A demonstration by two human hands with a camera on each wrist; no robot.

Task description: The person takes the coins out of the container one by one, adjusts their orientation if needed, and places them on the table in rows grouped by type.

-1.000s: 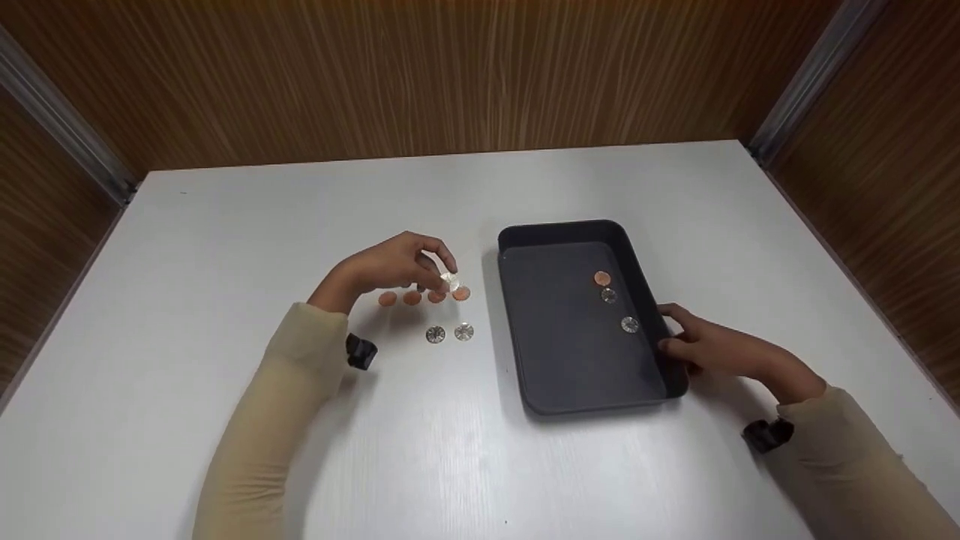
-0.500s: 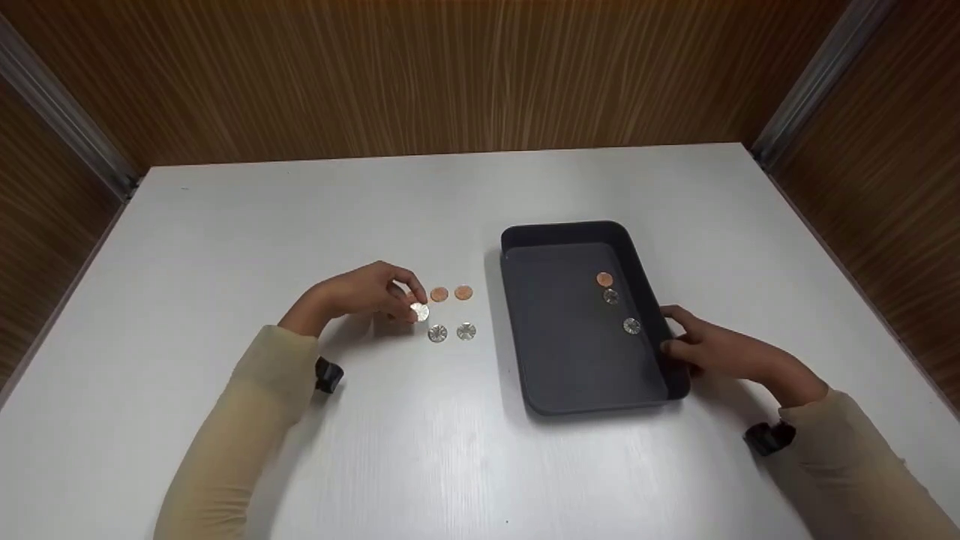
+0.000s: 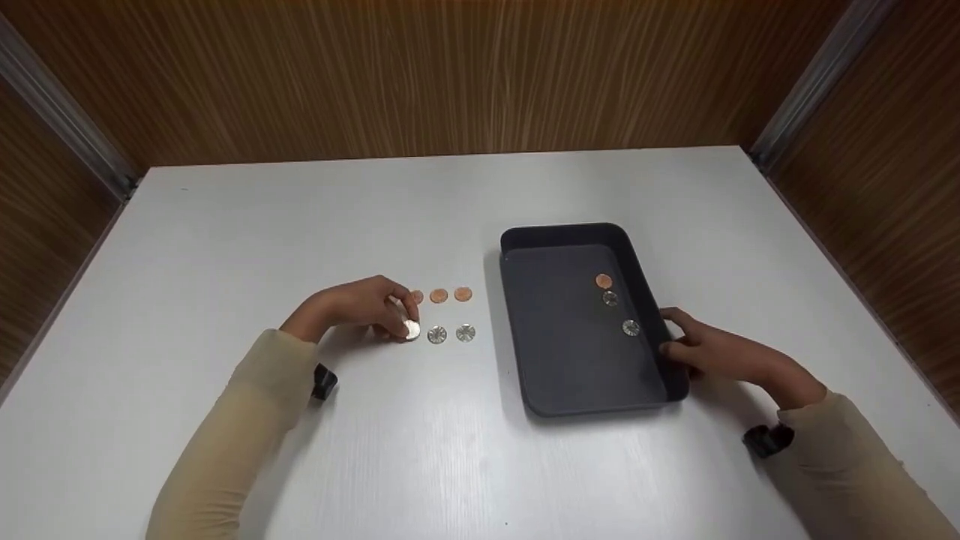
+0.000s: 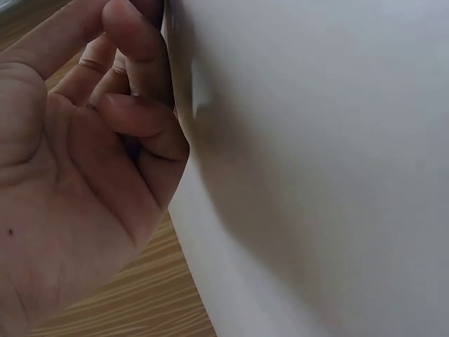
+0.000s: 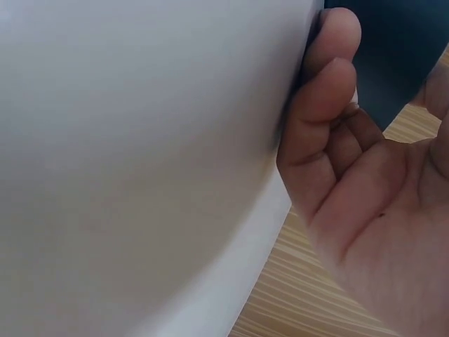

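The left hand (image 3: 360, 306) pinches a silver coin (image 3: 411, 329) at its fingertips, low on the white bench (image 3: 315, 225), well to the left of the dark tray (image 3: 517, 337). Its grip is narrow, closed round the coin's edge; whether the coin already rests flat on the bench I cannot tell. Between it and the tray lie two more silver coins (image 3: 451, 334) in line, with three copper coins (image 3: 439, 295) in a row just behind them. The right hand (image 3: 709, 349) holds the tray's right rim, fingers curled on the wall. Inside the tray, toward that rim, sit one copper coin (image 3: 603, 281) and two silver ones (image 3: 619, 313).
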